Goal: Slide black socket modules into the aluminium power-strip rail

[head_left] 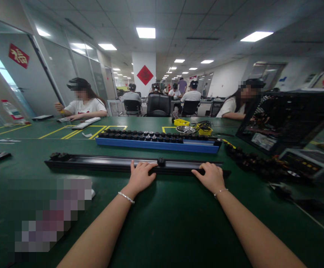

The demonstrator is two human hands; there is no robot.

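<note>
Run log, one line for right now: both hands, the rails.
left hand: on black rail, beside small black block | right hand: near rail's right end | beyond: blue rail bearing black parts

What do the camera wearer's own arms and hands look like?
The left hand is ungloved, with a pale, beaded-looking bracelet at the wrist; the right hand is ungloved too, with a thinner silvery bracelet. No sleeves show.

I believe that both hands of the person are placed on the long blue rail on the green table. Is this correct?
Not quite: the left hand and right hand are on the long black rail on the green table, as the head view shows.
</note>
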